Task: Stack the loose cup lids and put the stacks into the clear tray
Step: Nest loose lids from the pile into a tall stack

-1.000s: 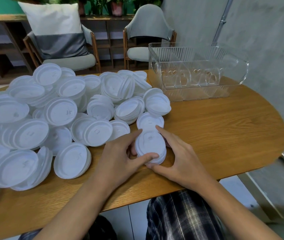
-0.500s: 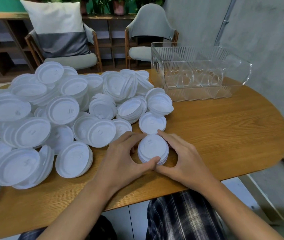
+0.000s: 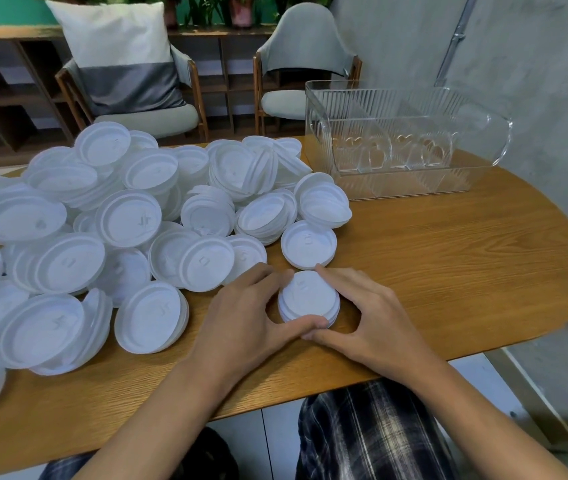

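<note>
Short lid stack [image 3: 310, 297] on the bench [image 3: 466, 254], gripped by the curled left hand [image 3: 241, 317] and right hand [image 3: 372, 323]; thumbs hide its near edge, lid count indistinct. The loose lids [image 3: 130, 220] run off frame left. The tray [image 3: 396, 105] stands well apart. Grip unchanged from a second earlier.

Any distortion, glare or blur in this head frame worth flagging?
Head view: wide-angle distortion bows the table and tilts the wall pipe; the clear tray carries small highlights, nothing blown out; the lid stack, left hand and right hand are sharp; lighting soft, shadows faint.
</note>
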The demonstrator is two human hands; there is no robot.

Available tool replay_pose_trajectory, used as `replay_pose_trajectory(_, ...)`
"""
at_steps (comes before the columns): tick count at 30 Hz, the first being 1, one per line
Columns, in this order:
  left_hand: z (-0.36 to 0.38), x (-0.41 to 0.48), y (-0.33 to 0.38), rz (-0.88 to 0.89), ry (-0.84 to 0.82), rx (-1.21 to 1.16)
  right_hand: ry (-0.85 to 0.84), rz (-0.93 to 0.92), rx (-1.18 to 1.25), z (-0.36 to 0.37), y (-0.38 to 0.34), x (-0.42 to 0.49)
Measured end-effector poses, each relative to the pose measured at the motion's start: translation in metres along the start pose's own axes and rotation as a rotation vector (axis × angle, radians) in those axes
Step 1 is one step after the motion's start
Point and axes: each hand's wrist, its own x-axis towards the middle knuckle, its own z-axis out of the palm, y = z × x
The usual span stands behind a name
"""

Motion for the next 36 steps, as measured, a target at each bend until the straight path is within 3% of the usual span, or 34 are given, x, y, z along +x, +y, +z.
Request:
replay_pose_trajectory(5, -0.004, 0.016, 0.006, 0.073, 0.114, 0.043, 0.034, 0.021, -0.041, 0.001, 0.0, -0.001)
replay_pose_trajectory(12, 0.006, 0.053, -0.011, 0.263, -0.008, 0.25, 0.087, 0.04, -0.065, 0.001, -0.001, -0.001)
replay_pose_trajectory(19, 0.012, 0.063, -0.016, 0.387, 0.035, 0.254, 0.084, 0.05, -0.051, 0.0, -0.003, -0.001)
replay_pose_trajectory(28, 0.005, 0.05, -0.007, 0.35, 0.155, 0.224, 0.111, 0.031, -0.045, 0.002, -0.002, 0.0)
replay_pose_trajectory(32, -0.005, 0.037, 0.006, 0.171, 0.228, -0.044, 0.133, 0.024, -0.029, 0.002, -0.003, 0.0)
replay_pose_trajectory(36, -0.01, 0.025, 0.011, 0.052, 0.187, -0.265, 0.129, 0.045, 0.048, 0.001, -0.004, 0.001)
